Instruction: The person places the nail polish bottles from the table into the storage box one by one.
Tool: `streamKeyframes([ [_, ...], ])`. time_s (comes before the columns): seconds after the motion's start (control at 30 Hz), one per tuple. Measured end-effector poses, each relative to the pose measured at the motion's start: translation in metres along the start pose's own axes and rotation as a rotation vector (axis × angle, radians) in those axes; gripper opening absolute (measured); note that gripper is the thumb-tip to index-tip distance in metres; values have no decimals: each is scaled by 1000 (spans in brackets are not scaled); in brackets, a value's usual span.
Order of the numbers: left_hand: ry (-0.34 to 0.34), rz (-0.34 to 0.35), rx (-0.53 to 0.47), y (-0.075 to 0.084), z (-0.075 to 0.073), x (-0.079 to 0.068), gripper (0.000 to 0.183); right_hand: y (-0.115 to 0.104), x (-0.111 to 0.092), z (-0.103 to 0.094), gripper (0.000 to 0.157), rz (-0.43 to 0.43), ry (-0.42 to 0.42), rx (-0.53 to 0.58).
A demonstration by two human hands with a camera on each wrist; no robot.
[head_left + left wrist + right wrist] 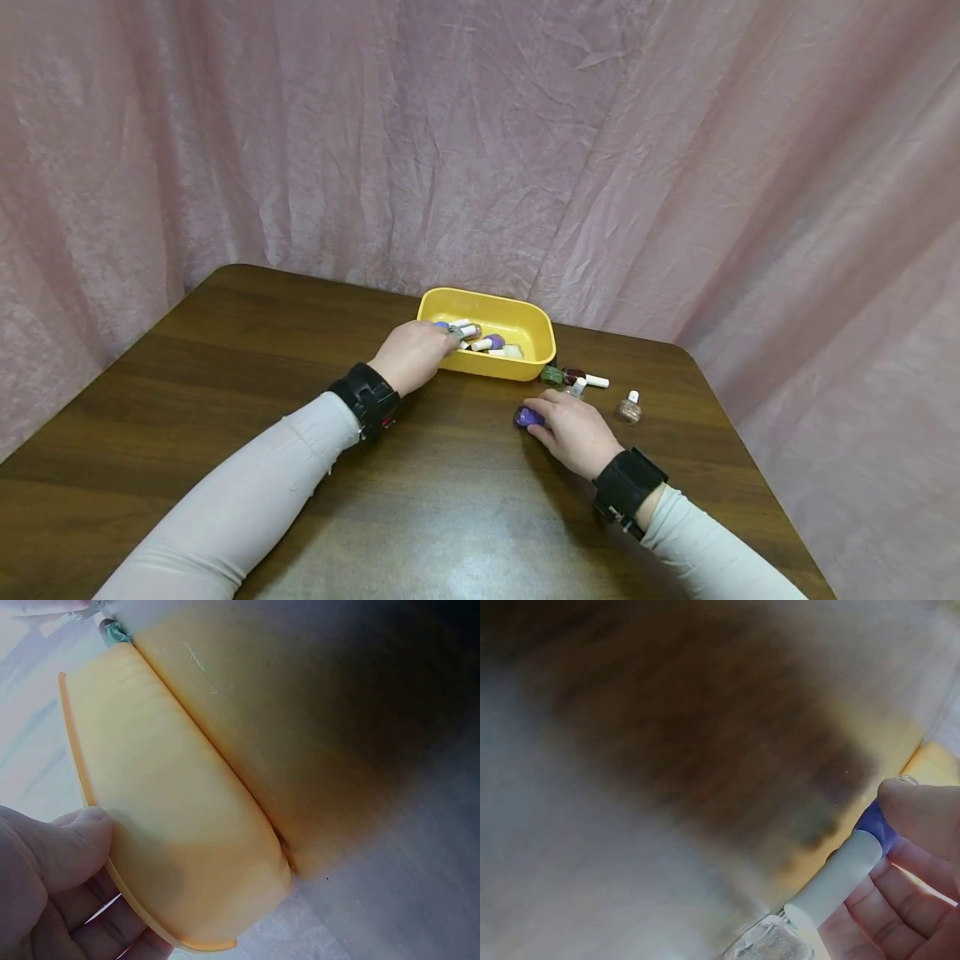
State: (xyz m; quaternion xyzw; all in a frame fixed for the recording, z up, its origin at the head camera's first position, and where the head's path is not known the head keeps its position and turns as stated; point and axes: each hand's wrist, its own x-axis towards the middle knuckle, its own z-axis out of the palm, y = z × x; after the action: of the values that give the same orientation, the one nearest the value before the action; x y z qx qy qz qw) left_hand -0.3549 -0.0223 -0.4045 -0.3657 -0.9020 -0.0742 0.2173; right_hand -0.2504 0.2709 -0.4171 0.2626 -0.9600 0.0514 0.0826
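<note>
My left hand grips the near-left rim of a yellow plastic bin. In the left wrist view its thumb presses the outer wall and the fingers curl over the rim. My right hand holds a purple nail polish bottle between thumb and fingers, low over the table. In the right wrist view a white cap runs from the purple glass to a clear nail polish bottle at the lower edge. Several nail polish bottles, among them another purple one, lie inside the bin.
Beside the bin's right corner lie a green nail polish bottle and a dark red one with a white cap. A glittery pinkish bottle stands farther right. The brown wooden table ends at a pink curtain.
</note>
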Motion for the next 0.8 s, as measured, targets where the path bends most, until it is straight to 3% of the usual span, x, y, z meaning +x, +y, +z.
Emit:
streamKeyframes([
  [0.23,12,0,6,0,-1,0,18,-2,3,-6,41,-19,42,10],
  [0.57,-47,-18,-14,-1,1,1,13,-6,13,-19,42,-24,100,14],
  [0.8,-20,-3,-9,0,0,0,14,-8,24,-29,34,-35,139,15],
])
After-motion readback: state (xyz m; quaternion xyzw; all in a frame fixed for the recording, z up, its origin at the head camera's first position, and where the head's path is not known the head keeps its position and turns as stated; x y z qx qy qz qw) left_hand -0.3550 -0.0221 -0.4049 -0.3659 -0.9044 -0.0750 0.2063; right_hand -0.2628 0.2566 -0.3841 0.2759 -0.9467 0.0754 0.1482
